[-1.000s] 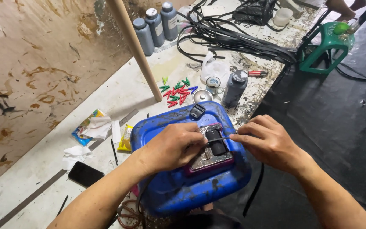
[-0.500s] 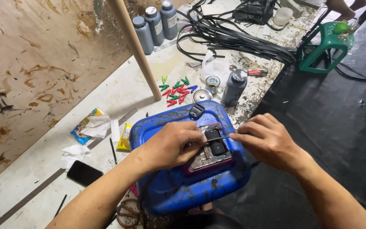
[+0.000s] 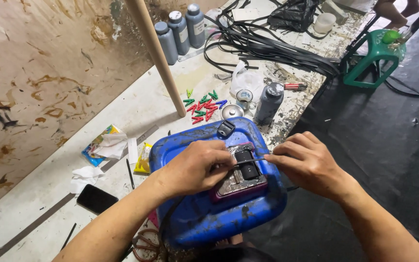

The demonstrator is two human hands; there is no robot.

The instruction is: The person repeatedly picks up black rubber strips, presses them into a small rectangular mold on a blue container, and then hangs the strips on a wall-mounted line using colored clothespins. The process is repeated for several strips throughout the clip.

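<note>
a: both hands over the blue can, which lay on its side at the bench edge. left hand pinched one end of a thin black strip, right hand pinched the other; strip stretched taut across a black roller in a metal block on the can.

b: containers?

a: three grey bottles upright by the wall, a fourth near a small open tin. contents couldn't be seen. coloured pegs loose beside them.
</note>
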